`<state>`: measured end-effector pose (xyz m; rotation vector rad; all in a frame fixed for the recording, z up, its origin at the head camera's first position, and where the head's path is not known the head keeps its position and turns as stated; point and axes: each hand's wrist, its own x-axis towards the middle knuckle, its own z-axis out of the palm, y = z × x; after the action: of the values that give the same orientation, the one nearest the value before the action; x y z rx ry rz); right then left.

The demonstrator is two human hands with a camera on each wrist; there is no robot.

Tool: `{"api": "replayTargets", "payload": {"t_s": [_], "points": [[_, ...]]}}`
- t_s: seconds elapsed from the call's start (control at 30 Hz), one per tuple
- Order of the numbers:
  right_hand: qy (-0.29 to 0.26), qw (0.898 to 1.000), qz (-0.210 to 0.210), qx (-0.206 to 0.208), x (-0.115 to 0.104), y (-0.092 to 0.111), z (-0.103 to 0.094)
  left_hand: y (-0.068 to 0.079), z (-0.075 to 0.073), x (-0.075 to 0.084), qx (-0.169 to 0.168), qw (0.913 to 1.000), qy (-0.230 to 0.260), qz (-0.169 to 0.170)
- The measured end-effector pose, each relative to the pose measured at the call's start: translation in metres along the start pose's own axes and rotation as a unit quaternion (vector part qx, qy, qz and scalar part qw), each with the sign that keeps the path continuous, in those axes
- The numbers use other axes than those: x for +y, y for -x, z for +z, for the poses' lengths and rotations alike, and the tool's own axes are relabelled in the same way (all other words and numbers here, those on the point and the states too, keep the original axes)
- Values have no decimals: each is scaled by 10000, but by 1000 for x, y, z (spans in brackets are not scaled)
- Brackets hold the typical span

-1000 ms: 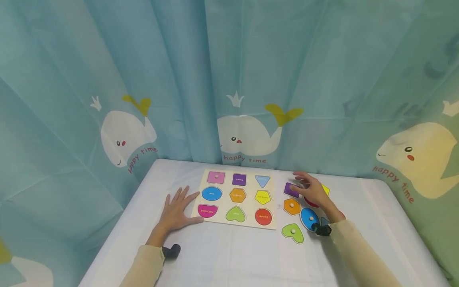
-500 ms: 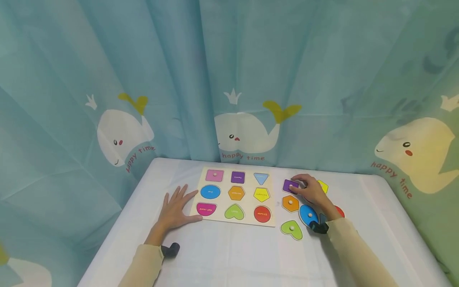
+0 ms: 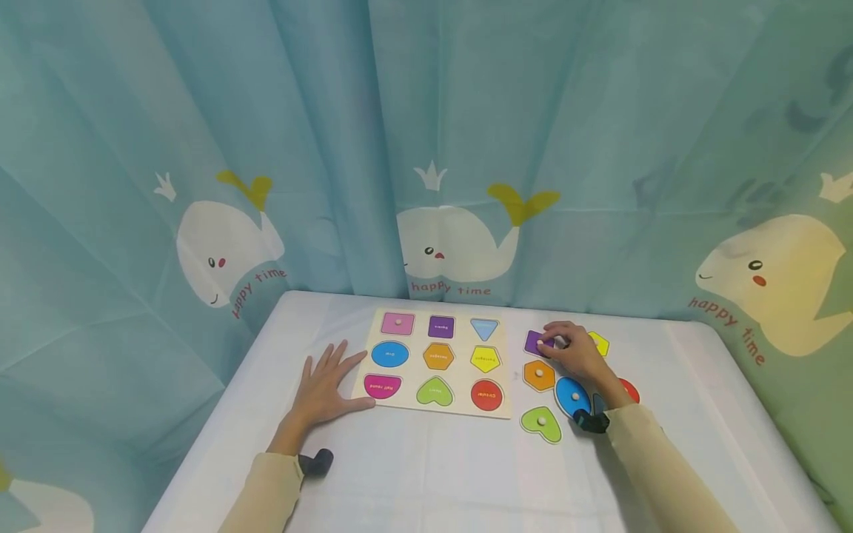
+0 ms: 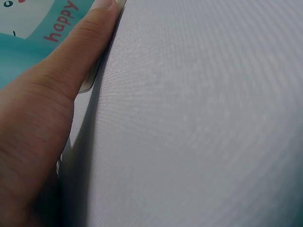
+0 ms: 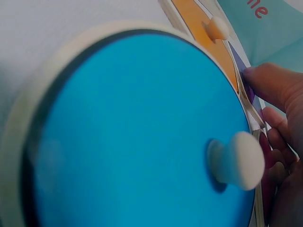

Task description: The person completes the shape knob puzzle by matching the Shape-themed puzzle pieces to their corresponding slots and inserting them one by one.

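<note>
My left hand (image 3: 323, 389) lies with spread, straight fingers at the left edge of the cream shape puzzle board (image 3: 461, 377). In the left wrist view its thumb (image 4: 83, 45) touches the board's edge. To the right of the board, my right hand (image 3: 581, 357) pinches the purple square puzzle piece (image 3: 533, 339) by its small knob. Whether that piece is off the table, I cannot tell. On the board, the pink piece (image 3: 390, 326) with its knob sits in the top left slot. The right wrist view shows my right fingers (image 5: 272, 82) beyond a large blue oval piece (image 5: 128, 123).
Around the right hand lie an orange hexagon piece (image 3: 538, 375), a green heart piece (image 3: 540, 424), the blue oval, a yellow piece (image 3: 601, 343) and a partly hidden red piece (image 3: 629, 390). A whale-print curtain (image 3: 333, 148) hangs behind the white table (image 3: 426, 474).
The right thumb and fingers have come together on the purple square's knob. The left hand stays at the board's edge. The whole head view has shifted slightly.
</note>
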<state>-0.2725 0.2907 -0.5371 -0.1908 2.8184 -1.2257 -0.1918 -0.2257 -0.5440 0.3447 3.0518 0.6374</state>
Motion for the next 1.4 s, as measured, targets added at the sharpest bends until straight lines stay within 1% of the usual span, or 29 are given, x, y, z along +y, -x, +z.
{"api": "replayTargets", "payload": {"t_s": [0.43,0.57,0.77,0.9,1.17,1.27,1.4], "points": [[52,9999,-86,123,1,-1,-1,-1,-3,2,44,10000,-60,14],[101,9998,-77,145,1,-2,-2,-1,-5,3,79,10000,-14,35],[91,9998,-95,147,-1,-2,0,-1,-5,2,32,10000,17,21],[79,9999,-14,113,-6,-1,1,-1,-4,1,7,10000,-5,-2],[451,9987,88,234,-23,-1,-1,1,-4,2,-44,10000,20,2],[447,9986,46,273,-29,-4,-4,2,-4,4,-52,10000,27,-3],[300,9990,-134,290,-40,-7,-7,2,-3,5,4,10000,26,-4]]}}
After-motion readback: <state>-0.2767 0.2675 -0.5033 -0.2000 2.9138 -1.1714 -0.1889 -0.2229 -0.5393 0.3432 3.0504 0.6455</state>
